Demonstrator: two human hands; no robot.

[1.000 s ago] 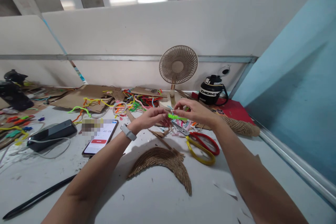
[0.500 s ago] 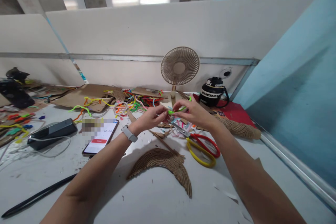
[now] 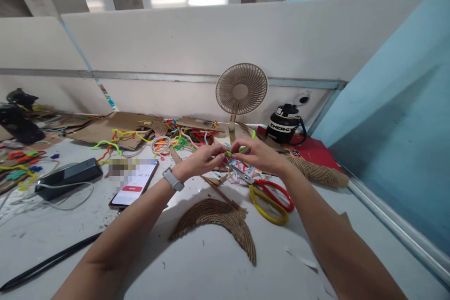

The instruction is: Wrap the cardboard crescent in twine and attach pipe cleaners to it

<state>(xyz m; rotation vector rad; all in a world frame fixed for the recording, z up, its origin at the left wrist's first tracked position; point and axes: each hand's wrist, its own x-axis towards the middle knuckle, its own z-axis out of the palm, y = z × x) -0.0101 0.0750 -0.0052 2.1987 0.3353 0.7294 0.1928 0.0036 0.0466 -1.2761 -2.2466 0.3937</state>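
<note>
- Two bare forearms reach forward over the bench, the hands meeting just in front of the fan.
- Left hand: wrist turned inward with a pale band on it; fingers curled, thumb and forefinger pinched shut on the near end of a green pipe cleaner.
- Right hand: palm down, fingers bent, fingertips closed on the other end of the same green pipe cleaner.
- Green pipe cleaner: held in the air between both hands, just in front of the fan's base and above the scissors; a short bright length shows between the fingertips, the rest is hidden.
- Scissors, red and yellow handles: flat on the bench, in front of the fan and below the right hand.
- Curved brown woven piece: lying on the bench, well in front of the fan, between the forearms.
- Black jug: just right of the fan, on a red sheet; what it holds cannot be told.
- Loose pipe cleaners, many colours: heaped left of the fan on cardboard.
- Phone, screen lit: left of the fan and nearer, beside a black power bank with a cable.
- Bench: pale, littered with scraps.
- Room: white partition boards behind the fan, blue wall to its right, window above.
</note>
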